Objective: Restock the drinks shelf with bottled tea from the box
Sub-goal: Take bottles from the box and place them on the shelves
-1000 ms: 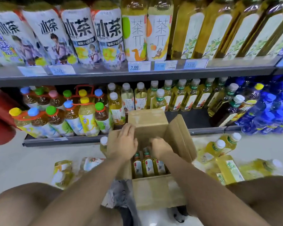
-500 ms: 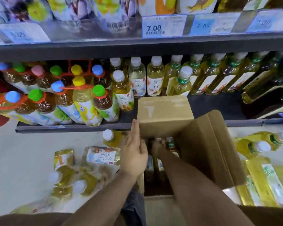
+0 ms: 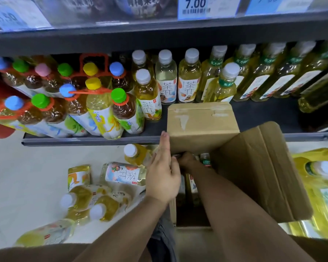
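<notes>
Deeper into the box (image 3: pixel 201 125) than a moment ago, my right hand (image 3: pixel 186 160) curls over the bottled tea (image 3: pixel 205 161). One green-collared neck stands just at three o'clock of those fingers, and I cannot tell whether they grip anything. My left hand (image 3: pixel 163 176), fingers straight, presses the box's nine-o'clock wall. At twelve o'clock lies the shelf (image 3: pixel 263 116).

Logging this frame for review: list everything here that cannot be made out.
Head view only:
1. Right grip: fingers hidden behind the left grip and inside the box; whether it holds a bottle cannot be told.
2. Bottles in the box: mostly covered by the right forearm and shadow; count unknown.
3. Top-shelf bottles: cut off by the upper edge, blurred.
4. Left price tag: blurred, uncertain.
</notes>
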`<state>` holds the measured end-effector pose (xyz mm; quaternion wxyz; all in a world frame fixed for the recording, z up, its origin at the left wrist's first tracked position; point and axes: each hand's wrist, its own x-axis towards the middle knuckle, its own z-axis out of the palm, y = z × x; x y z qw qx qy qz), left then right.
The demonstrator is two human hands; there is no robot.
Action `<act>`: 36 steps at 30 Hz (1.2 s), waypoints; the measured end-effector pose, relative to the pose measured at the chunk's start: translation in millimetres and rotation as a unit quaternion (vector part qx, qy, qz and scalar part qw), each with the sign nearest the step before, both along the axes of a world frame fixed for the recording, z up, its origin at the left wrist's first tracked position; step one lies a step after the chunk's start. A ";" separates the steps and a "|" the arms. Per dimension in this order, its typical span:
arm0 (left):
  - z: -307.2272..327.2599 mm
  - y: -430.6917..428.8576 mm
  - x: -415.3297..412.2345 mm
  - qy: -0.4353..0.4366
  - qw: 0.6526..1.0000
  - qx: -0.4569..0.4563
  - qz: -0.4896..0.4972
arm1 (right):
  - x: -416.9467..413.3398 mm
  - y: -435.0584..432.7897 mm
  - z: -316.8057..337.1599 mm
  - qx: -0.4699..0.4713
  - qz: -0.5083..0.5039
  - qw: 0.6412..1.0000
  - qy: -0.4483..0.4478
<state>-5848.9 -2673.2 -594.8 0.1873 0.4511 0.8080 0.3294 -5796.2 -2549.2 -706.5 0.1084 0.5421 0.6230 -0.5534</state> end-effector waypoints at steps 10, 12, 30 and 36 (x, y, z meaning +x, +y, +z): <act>20.3 -0.8 4.5 0.022 0.997 -0.075 0.023 | 41.7 -5.2 72.1 0.090 0.045 0.994 0.034; 25.1 -1.9 7.4 0.052 0.994 -0.098 0.025 | 52.7 -0.7 103.9 0.098 0.031 0.992 0.075; 143.6 -34.5 43.6 0.037 0.998 0.003 0.050 | 79.1 -28.6 302.5 0.103 -0.052 0.940 0.320; 113.1 -42.7 9.7 -0.005 0.997 -0.069 0.046 | 83.8 -28.6 223.3 0.127 -0.049 0.978 0.155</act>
